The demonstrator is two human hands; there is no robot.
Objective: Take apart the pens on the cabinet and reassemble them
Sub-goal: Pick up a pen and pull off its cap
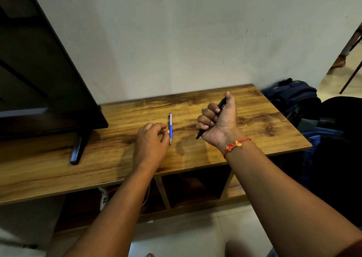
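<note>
We judge disassembly beginning: right hand point(217, 119) fists the black pen point(222, 102), three o'clock of the blue pen point(170, 128), which our loosely curled, empty left hand point(150, 139) should pinch next.

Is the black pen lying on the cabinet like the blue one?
No, the right hand grips the black pen up off the cabinet, and only the blue pen lies on its top.

Black TV point(39, 70) at L, dark backpacks point(293, 96) at R, pale wall point(176, 41) behind, tiled floor point(195, 237)
</note>
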